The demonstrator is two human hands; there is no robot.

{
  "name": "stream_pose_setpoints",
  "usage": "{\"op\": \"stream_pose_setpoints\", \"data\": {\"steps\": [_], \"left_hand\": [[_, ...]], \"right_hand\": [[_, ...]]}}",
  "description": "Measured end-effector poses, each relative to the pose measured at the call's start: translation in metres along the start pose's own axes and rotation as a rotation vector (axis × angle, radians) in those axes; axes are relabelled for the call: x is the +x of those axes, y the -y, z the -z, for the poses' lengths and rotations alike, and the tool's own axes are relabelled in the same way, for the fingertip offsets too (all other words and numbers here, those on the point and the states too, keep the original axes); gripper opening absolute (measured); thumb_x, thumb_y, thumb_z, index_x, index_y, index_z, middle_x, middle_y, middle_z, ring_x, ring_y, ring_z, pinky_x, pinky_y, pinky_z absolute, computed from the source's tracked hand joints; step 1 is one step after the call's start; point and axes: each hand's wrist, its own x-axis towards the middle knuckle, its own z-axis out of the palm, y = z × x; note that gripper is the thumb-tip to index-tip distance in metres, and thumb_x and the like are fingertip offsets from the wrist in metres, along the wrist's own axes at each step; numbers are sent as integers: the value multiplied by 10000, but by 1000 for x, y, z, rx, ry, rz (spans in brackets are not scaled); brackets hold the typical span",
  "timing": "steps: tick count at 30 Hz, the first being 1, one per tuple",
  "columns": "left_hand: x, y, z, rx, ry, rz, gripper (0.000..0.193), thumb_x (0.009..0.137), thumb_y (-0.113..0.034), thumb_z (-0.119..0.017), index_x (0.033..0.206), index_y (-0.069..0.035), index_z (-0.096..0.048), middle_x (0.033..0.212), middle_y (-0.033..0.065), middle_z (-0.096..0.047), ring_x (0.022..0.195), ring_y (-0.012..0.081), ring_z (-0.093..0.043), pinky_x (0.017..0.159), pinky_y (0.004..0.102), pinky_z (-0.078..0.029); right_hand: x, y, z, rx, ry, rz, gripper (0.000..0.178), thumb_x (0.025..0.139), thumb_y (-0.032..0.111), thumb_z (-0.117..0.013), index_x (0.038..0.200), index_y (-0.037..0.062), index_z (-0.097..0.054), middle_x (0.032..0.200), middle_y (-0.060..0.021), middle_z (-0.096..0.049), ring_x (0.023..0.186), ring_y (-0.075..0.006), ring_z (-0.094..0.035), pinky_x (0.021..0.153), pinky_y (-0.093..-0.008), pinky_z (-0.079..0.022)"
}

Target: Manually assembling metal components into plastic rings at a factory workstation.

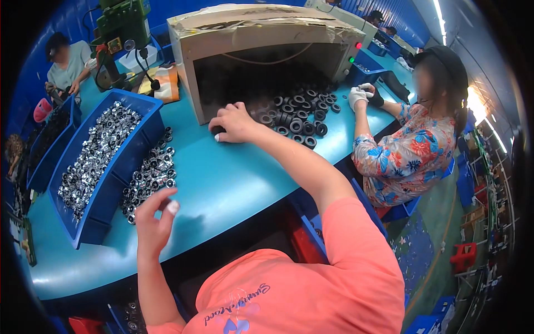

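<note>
My right hand [235,123] reaches forward onto the teal bench, its fingers curled down round a black ring [218,130] that shows only in part under them. My left hand [156,221] hovers over the near edge of the bench with thumb and forefinger apart and nothing visible between them. Beside it lies a loose heap of small shiny metal parts with dark centres [154,173]. More of these metal parts [103,150] fill a long blue bin [146,123]. To the right of my right hand, several black rings [300,114] are spread in a pile.
A pale open-fronted box [192,83] with a red and a green light stands behind the ring pile. A co-worker [406,133] in a flowered top sits on the right, hands on the bench. Another person [69,69] works at far left, near a green machine [119,25].
</note>
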Motion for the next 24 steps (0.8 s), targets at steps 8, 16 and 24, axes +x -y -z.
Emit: {"op": "stream_pose_setpoints", "data": {"steps": [8, 16, 24], "left_hand": [[59, 42, -29, -459, -133, 145, 401, 930, -42, -585, 1330, -42, -567, 1006, 42, -611, 803, 103, -585, 633, 232, -503], [49, 73, -21, -596, -36, 118, 614, 863, -75, -750, 1420, -97, -494, 1117, 21, -611, 971, 104, -606, 718, 241, -510], [48, 82, -19, -355, -93, 186, 505, 776, -96, -815, 1246, -76, -632, 1080, 9, -597, 890, 96, -598, 776, 258, -517]], "right_hand": [[12, 78, 18, 646, -394, 172, 248, 773, 176, -740, 1020, 166, -742, 950, -94, -719, 939, -315, -658, 868, -430, -503], [33, 131, 6, 1516, 351, -90, 234, 878, 245, -655, 942, 24, -701, 821, 21, -641, 764, -57, -565, 696, -234, -448], [29, 118, -13, 1551, 342, -175, 228, 917, 221, -643, 1035, 43, -724, 866, -22, -669, 776, -89, -591, 721, -261, -476]]}}
